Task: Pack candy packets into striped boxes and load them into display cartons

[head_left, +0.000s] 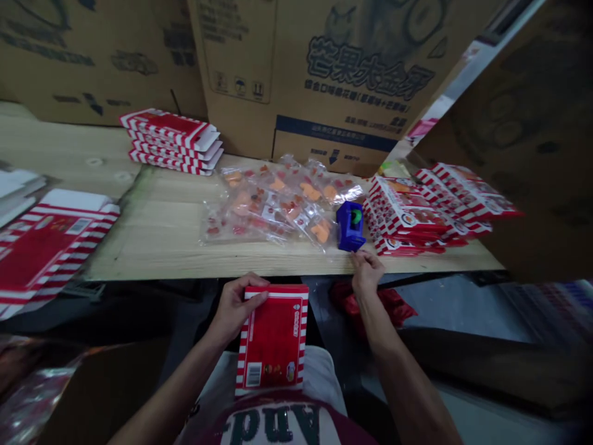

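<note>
My left hand grips the top left corner of a red box with white striped edges, which rests upright against my lap. My right hand reaches to the front edge of the wooden table, fingers curled, just below a blue tape dispenser. Whether those fingers pinch anything is hidden. Behind the dispenser lies a heap of clear packets with orange and red sweets.
Flat striped cartons are stacked at the back and at the left. Filled red boxes are piled at the right. Large brown cardboard cartons wall the table behind and on the right. A red bag lies below the table.
</note>
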{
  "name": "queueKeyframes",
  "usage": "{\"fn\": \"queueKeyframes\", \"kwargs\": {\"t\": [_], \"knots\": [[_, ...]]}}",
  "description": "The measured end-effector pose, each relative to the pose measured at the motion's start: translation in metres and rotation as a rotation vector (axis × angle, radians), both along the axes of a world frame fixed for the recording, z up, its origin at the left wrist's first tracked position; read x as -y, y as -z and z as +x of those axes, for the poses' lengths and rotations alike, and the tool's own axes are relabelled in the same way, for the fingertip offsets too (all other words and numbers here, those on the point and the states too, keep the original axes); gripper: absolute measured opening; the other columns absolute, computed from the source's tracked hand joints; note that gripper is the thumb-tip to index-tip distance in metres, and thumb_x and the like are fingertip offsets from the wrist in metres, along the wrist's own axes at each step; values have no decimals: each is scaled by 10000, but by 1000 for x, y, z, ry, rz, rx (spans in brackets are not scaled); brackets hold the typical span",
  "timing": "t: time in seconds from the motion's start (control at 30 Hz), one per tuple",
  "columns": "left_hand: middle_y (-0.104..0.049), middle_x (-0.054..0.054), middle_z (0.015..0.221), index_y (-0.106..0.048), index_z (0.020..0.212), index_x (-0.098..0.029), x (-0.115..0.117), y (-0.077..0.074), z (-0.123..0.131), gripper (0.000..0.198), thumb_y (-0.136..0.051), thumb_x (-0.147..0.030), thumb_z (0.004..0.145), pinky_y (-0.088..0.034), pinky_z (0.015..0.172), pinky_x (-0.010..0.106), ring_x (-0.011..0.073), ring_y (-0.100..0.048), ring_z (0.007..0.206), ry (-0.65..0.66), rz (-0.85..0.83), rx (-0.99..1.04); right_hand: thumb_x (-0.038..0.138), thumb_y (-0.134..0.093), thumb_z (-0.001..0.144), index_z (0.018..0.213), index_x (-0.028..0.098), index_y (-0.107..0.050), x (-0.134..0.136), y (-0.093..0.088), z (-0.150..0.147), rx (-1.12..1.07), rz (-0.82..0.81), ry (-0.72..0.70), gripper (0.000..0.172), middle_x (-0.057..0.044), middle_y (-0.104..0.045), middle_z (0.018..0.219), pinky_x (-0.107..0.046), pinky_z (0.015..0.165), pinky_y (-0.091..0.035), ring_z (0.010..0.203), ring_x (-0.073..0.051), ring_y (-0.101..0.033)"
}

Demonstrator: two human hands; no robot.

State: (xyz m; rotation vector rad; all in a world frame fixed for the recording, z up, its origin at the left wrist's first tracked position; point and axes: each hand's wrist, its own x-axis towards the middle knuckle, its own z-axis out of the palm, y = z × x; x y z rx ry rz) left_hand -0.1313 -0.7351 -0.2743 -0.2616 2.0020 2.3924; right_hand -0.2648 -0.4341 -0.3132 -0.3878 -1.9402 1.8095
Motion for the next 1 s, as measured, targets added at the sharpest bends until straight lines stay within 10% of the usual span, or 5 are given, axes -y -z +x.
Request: {"fn": "queueKeyframes", "kwargs": {"t": [0.1, 0.33, 0.53, 0.8, 1.0], "knots": [[-680, 29, 845, -697, 780, -182, -3, -1, -1, 134, -759, -282, 718, -462, 712, 253, 154, -611, 773, 23, 19, -3, 458, -706, 656, 648, 196, -567, 10, -32, 8, 39, -41, -131, 296, -1, -549, 797, -368, 765, -527, 767, -158, -544], [-674, 39, 821, -689, 793, -159, -11, -9, -8, 168, -745, -301, 722, -452, 726, 268, 166, -608, 771, 105, -13, -34, 450, -684, 785, 617, 169, -623, 95, -128, 14, 149, 529, -1616, 333, -5, -591, 748, -251, 663, -430, 676, -125, -528], [-676, 42, 832, -674, 803, -162, -11, -16, -1, 181, -738, -318, 739, -457, 744, 278, 172, -613, 780, 100, -34, -47, 434, -811, 637, 579, 165, -628, 128, -120, -3, 176, 884, -1619, 331, 31, -562, 567, -215, 515, -319, 538, -99, -473], [-676, 63, 880, -682, 777, -182, -14, -38, 13, 161, -725, -337, 766, -477, 826, 328, 209, -635, 861, 168, -72, -157, 580, -847, 367, 616, 154, -679, 122, -78, 11, 586, 159, -1688, 522, 73, -591, 472, -201, 435, -394, 407, -87, -504], [-699, 113, 990, -718, 877, -211, 5, -42, 9, 259, -716, -446, 768, -460, 938, 393, 288, -606, 1091, 254, -37, -195, 435, -790, 652, 539, 184, -629, 136, -140, 11, 378, 541, -2005, 319, 84, -481, 418, -194, 375, -264, 387, -65, -378]]}}
